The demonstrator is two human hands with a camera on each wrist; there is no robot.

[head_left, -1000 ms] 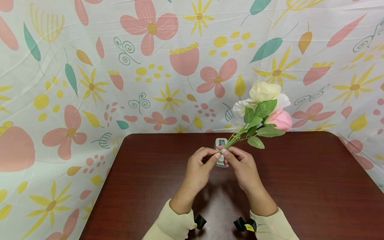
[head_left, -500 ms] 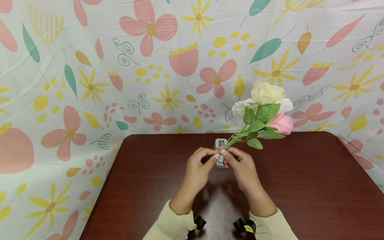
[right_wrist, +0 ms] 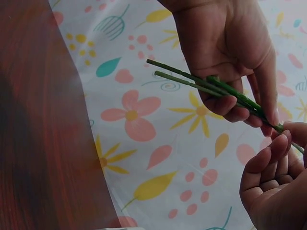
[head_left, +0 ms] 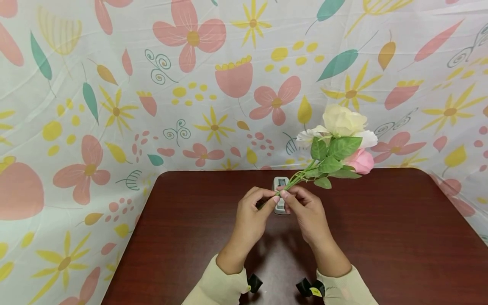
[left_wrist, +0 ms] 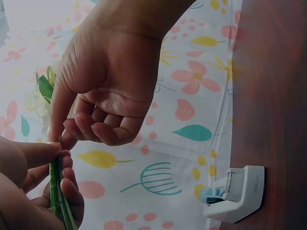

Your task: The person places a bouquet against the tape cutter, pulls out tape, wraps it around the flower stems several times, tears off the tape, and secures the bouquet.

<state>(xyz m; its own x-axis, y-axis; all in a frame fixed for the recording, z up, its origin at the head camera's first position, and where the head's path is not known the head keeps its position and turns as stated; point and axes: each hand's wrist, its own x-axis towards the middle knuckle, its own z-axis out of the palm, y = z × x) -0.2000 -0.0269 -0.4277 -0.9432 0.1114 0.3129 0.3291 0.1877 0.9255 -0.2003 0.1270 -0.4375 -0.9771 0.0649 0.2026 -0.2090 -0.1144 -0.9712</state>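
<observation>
A small bunch of flowers, with a cream rose [head_left: 343, 120], a pink rose [head_left: 360, 161] and a white bloom behind green leaves, leans up to the right in the head view. Both hands pinch its stems [head_left: 301, 176] over the table, fingertips side by side. My left hand [head_left: 252, 216] holds the lower part; in the right wrist view the cut stem ends [right_wrist: 168, 69] stick out past its curled fingers. Nearer the blooms, my right hand [head_left: 309, 212] pinches with thumb and index finger, its other fingers loosely curled in the left wrist view.
Just behind the hands, a white tape dispenser [head_left: 281, 207] stands on the dark red-brown table [head_left: 381, 237]; a bluish roll shows on it in the left wrist view. A flower-print cloth [head_left: 236, 144] hangs along the table's far and left sides.
The blooms have turned and shifted slightly right, with the pink rose a little lower and more behind the leaves. Both hands stay nearly in place, still pinching the stems.
</observation>
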